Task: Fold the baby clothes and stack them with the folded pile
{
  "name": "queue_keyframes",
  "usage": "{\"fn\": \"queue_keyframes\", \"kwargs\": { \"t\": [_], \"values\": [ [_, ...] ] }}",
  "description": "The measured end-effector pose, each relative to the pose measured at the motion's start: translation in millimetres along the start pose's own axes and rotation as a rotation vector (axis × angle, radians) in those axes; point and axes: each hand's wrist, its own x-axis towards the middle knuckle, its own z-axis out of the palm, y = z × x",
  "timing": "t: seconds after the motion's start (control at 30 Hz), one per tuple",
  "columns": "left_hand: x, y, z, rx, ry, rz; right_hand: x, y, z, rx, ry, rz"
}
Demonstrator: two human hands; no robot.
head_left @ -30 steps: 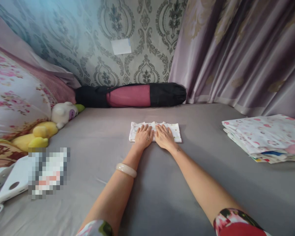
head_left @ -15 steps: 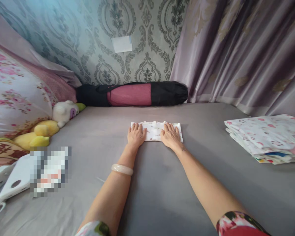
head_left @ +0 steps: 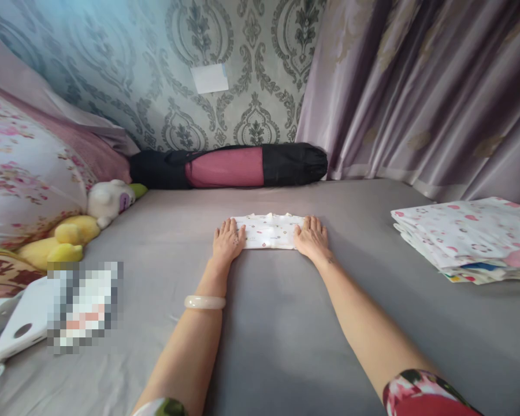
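Note:
A white folded cloth with small printed figures lies flat on the grey bed sheet in front of me. My left hand rests on its left end, fingers stretched forward and the thumb along the cloth. On the right end lies my right hand, palm down with its fingers extended. Neither hand grips the cloth. The middle of the cloth shows between them, with small bumps along its far edge.
A stack of folded printed cloths sits at the right. A black and pink rolled bag lies along the patterned wall. At the left are plush toys, a floral pillow and a white device with a cable. Curtains hang behind.
My hands have slid apart, the left one leftward and the right one rightward, toward the cloth's ends. More of the cloth's middle shows. The view has shifted slightly.

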Motion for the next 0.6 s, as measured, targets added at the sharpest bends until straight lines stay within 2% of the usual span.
{"fn": "queue_keyframes", "kwargs": {
  "t": [0.23, 0.33, 0.43, 0.5, 0.6],
  "values": [
    [-1, -1, 1, 0.012, 0.032, 0.000, 1, 1, 1, -0.015, 0.034, 0.039],
    [-3, 7, -5, 0.056, 0.148, 0.040, 0, -3, -3, -0.033, 0.084, -0.031],
    [-4, 20, -7, 0.095, 0.229, 0.143, -2, -9, -4, -0.025, 0.113, -0.156],
    [-4, 26, -4, 0.106, 0.204, 0.200, -3, -12, -2, -0.018, 0.095, -0.206],
    [-4, 30, 2, 0.106, 0.112, 0.220, -4, -14, 3, -0.011, 0.037, -0.209]
  ]
}}
